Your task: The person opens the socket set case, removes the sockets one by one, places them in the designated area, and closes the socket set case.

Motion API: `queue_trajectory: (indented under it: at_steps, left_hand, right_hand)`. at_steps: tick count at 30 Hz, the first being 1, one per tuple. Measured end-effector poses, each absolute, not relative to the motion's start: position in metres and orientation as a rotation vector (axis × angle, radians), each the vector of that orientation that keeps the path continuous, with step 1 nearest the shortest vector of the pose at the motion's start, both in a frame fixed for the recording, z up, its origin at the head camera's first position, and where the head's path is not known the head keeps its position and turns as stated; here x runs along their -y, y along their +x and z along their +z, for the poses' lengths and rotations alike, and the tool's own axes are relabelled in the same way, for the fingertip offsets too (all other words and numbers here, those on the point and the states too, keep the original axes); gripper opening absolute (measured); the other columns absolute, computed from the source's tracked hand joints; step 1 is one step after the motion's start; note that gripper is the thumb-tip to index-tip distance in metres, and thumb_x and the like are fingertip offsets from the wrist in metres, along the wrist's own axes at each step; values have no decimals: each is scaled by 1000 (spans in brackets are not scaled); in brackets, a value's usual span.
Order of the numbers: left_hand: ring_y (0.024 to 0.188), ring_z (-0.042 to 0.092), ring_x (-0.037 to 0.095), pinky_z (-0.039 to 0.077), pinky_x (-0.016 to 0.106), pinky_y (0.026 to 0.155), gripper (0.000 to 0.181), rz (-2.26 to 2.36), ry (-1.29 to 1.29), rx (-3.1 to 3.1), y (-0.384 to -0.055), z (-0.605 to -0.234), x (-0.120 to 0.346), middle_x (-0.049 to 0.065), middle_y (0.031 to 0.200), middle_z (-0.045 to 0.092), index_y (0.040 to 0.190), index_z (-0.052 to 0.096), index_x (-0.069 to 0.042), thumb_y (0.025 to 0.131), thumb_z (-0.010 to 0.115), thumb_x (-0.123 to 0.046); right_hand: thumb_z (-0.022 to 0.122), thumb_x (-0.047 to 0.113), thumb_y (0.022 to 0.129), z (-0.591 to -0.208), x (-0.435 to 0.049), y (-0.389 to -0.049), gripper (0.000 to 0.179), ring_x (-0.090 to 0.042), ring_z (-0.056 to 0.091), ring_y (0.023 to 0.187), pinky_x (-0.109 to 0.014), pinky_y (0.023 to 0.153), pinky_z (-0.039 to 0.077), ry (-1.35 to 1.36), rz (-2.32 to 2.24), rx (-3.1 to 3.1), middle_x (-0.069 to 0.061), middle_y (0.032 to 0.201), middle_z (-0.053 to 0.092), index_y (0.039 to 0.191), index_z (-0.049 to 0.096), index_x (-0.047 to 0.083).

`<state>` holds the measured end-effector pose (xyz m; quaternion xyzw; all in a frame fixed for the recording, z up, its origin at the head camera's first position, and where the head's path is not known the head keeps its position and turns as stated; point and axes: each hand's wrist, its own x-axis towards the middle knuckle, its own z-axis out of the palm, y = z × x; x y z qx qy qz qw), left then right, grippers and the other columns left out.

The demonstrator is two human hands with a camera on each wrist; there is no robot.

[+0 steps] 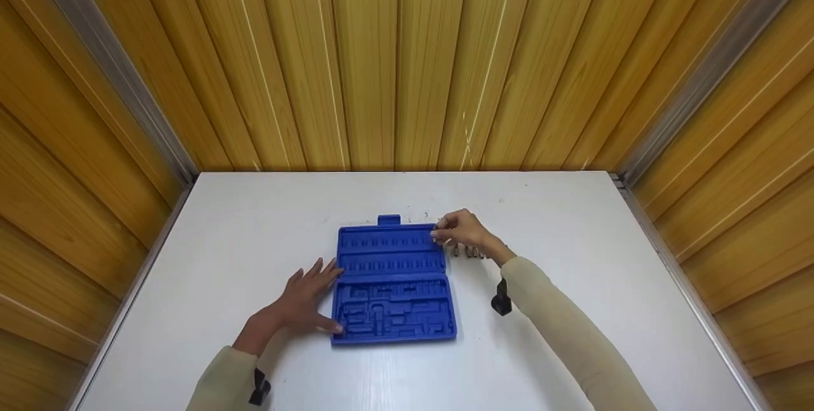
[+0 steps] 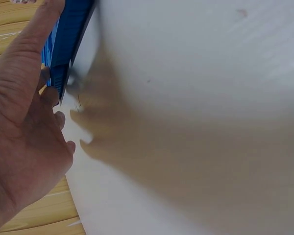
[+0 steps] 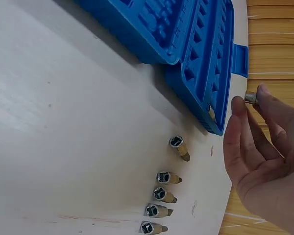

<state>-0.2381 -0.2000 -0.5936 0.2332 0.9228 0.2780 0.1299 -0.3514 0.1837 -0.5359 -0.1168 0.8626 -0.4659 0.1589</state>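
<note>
A blue plastic socket case [image 1: 389, 276] lies open flat on the table, its moulded slots facing up. My left hand [image 1: 304, 301] spreads its fingers along the case's left edge, the thumb on the near left corner. At the far right corner of the case, my right hand [image 1: 465, 230] pinches a small metal bit socket [image 3: 251, 98] between thumb and fingertips. Another bit socket [image 3: 211, 113] sits in the end slot of the far half, as the right wrist view shows. Several more bit sockets [image 3: 160, 194] lie in a row on the table beneath the right hand.
The white table [image 1: 547, 207] bears small dark specks behind the case. A latch tab [image 1: 388, 220] sticks out from the case's far edge. Yellow wood-look panels [image 1: 407, 80] wall in the back and both sides.
</note>
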Motion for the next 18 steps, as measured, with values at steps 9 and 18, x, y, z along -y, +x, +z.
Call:
queue_trajectory:
  at_steps: [9, 18]
  left_hand:
    - [158, 6, 47, 6, 72, 122, 122, 820, 692, -2683, -240, -592, 203, 17, 171, 19, 161, 29, -7, 66, 93, -52]
    - [158, 5, 47, 4, 72, 123, 122, 831, 690, -2662, -238, -591, 201, 18, 171, 17, 161, 28, -6, 67, 93, -51]
  right_hand:
    - [64, 11, 100, -527, -205, -341, 35, -23, 72, 75, -30, 64, 57, -388, -1405, -2447, -30, 106, 74, 130, 62, -7]
    - [62, 16, 102, -528, -242, -329, 35, -20, 69, 80, -29, 69, 56, -382, -1394, -2493, -29, 106, 73, 133, 62, -3]
